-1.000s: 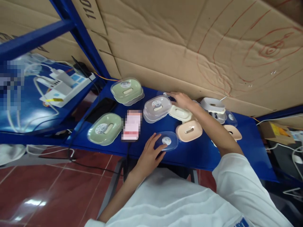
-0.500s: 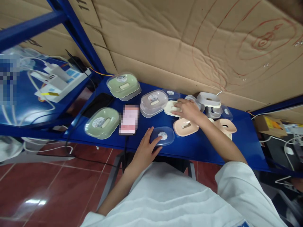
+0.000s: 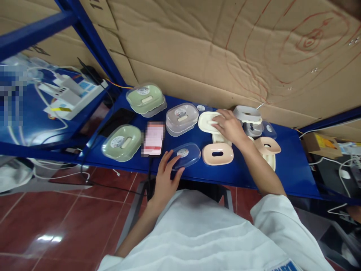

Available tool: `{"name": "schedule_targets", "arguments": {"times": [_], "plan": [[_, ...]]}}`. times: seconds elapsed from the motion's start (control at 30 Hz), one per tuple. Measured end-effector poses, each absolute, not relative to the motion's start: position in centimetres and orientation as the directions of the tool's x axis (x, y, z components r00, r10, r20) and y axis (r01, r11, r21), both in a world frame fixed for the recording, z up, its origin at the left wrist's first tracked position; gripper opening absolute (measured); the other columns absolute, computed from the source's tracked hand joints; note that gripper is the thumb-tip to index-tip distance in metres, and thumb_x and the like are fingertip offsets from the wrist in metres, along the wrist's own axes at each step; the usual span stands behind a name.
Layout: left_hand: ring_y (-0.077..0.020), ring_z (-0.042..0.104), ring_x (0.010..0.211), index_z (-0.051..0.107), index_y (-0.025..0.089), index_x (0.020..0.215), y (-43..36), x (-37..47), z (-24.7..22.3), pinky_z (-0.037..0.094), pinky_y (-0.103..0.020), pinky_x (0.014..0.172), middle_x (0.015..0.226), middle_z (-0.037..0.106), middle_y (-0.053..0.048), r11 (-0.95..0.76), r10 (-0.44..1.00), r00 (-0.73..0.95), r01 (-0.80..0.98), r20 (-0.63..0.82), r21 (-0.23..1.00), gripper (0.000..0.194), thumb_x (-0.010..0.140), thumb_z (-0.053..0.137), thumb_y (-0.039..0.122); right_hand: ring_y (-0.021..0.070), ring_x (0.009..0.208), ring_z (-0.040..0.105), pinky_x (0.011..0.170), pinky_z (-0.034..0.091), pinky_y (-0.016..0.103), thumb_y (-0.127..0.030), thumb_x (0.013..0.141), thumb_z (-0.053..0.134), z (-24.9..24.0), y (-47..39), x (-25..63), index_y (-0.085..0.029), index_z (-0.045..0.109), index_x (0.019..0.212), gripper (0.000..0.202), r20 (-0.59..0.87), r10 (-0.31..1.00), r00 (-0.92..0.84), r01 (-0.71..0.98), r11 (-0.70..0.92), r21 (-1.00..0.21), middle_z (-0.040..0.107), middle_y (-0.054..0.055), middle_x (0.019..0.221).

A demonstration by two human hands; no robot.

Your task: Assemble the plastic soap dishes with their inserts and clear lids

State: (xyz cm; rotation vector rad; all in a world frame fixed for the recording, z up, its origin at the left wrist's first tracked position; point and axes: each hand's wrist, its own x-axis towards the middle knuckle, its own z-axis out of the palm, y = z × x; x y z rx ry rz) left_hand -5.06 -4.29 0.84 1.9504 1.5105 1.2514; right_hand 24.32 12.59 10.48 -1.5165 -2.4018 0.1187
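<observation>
My left hand [image 3: 167,171] has its fingers and thumb around the left end of a clear plastic lid [image 3: 189,155] with a round sticker, near the table's front edge. My right hand [image 3: 229,126] grips a cream oval soap dish tray [image 3: 207,122] by its right side, fingers on top. Beneath that hand is another cream piece [image 3: 222,138], partly covered. Just in front lies a peach oval soap dish part [image 3: 217,154] with a slot in its middle. A lidded grey soap dish [image 3: 182,118] stands left of the cream tray.
Two green lidded soap dishes [image 3: 122,143] and a lit phone [image 3: 153,139] occupy the left of the blue table [image 3: 239,175]. At right are stacked grey parts [image 3: 248,113], a clear lid [image 3: 269,129] and peach and cream parts [image 3: 266,145]. Cardboard [image 3: 183,56] walls the back.
The cream tray has been raised in my right hand, showing the cream piece below it. My left hand and the clear lid have shifted left, and the lid is now slightly tilted.
</observation>
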Motion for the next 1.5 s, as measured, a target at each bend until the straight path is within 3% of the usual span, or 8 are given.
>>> {"name": "schedule_targets", "arguments": {"times": [0.1,0.23,0.43,0.63,0.87,1.03,1.23,1.5], "plan": [[-0.0296,0.051,0.151,0.057,0.026,0.145,-4.9,-5.3,1.2,0.046,-0.052,0.123,0.156,0.056,-0.014,-0.358,0.888,-0.055,0.541,0.457,0.761,0.038,0.107,0.058,0.033,0.0331,0.144,0.055,0.122,0.045,0.054,-0.043,0.105,0.059,10.7,5.6,22.8,-0.024,0.072,0.125,0.030,0.340,0.897,-0.281,0.834,0.403,-0.376,0.065,0.012,0.146],[-0.0309,0.049,0.151,0.059,0.026,0.144,-5.3,-5.9,1.3,0.041,-0.055,0.125,0.154,0.054,-0.014,-0.359,0.832,-0.191,0.532,0.521,0.767,0.037,0.110,0.053,0.039,0.0286,0.142,0.059,0.115,0.054,0.050,-0.040,0.106,0.060,7.1,-3.1,19.7,-0.034,0.065,0.132,0.028,0.270,0.944,-0.189,0.744,0.317,-0.588,0.068,0.007,0.142],[-0.0308,0.049,0.150,0.059,0.028,0.141,-5.2,-6.5,1.3,0.043,-0.055,0.124,0.148,0.057,-0.013,-0.384,0.798,-0.165,0.602,0.579,0.700,0.034,0.108,0.057,0.033,0.0346,0.135,0.065,0.108,0.060,0.058,-0.033,0.100,0.068,2.5,-7.6,17.8,-0.035,0.069,0.131,0.031,0.453,0.878,-0.154,0.750,0.402,-0.525,0.068,0.011,0.143],[-0.0330,0.046,0.152,0.058,0.024,0.139,-3.1,-4.8,0.1,0.045,-0.058,0.122,0.148,0.055,-0.015,-0.380,0.858,-0.005,0.666,0.514,0.642,0.035,0.105,0.062,0.028,0.0351,0.129,0.070,0.103,0.063,0.059,-0.030,0.095,0.076,0.8,-10.5,21.5,-0.042,0.069,0.134,0.042,0.425,0.849,-0.314,0.686,0.512,-0.517,0.068,0.006,0.146],[-0.0383,0.035,0.160,0.060,0.022,0.142,-1.2,-0.6,1.0,0.036,-0.065,0.127,0.162,0.048,-0.019,-0.506,0.838,0.245,0.684,0.488,0.525,0.037,0.105,0.057,0.024,0.0370,0.133,0.066,0.110,0.059,0.062,-0.038,0.099,0.070,3.4,-11.5,30.3,-0.044,0.071,0.133,0.034,0.223,0.972,-0.075,0.811,0.189,-0.554,0.067,0.005,0.146],[-0.0342,0.053,0.149,0.068,0.026,0.132,-0.3,2.2,2.7,0.043,-0.059,0.125,0.162,0.054,-0.013,-0.697,0.717,0.559,0.578,0.417,0.424,0.031,0.102,0.062,0.020,0.0328,0.143,0.060,0.116,0.056,0.057,-0.044,0.100,0.068,4.0,-11.3,32.7,-0.041,0.071,0.129,0.029,0.117,0.992,-0.039,0.792,0.102,-0.603,0.065,0.005,0.149],[-0.0228,0.064,0.138,0.069,0.022,0.120,-0.2,1.4,1.8,0.056,-0.039,0.113,0.149,0.064,-0.011,-0.624,0.779,0.397,0.563,0.486,0.542,0.021,0.109,0.052,0.021,0.0325,0.146,0.057,0.117,0.055,0.058,-0.045,0.100,0.068,3.6,-10.1,32.9,-0.040,0.073,0.128,0.029,0.066,0.994,-0.090,0.737,0.111,-0.666,0.061,0.005,0.155],[-0.0327,0.057,0.145,0.070,0.024,0.118,-0.7,2.1,1.9,0.055,-0.051,0.116,0.155,0.060,-0.012,-0.663,0.748,0.524,0.624,0.408,0.414,0.018,0.104,0.064,0.032,0.0319,0.154,0.047,0.125,0.045,0.060,-0.046,0.100,0.067,2.1,-9.1,32.5,-0.039,0.062,0.145,0.045,0.088,0.995,-0.042,0.731,0.090,-0.676,0.050,0.006,0.165]]}}
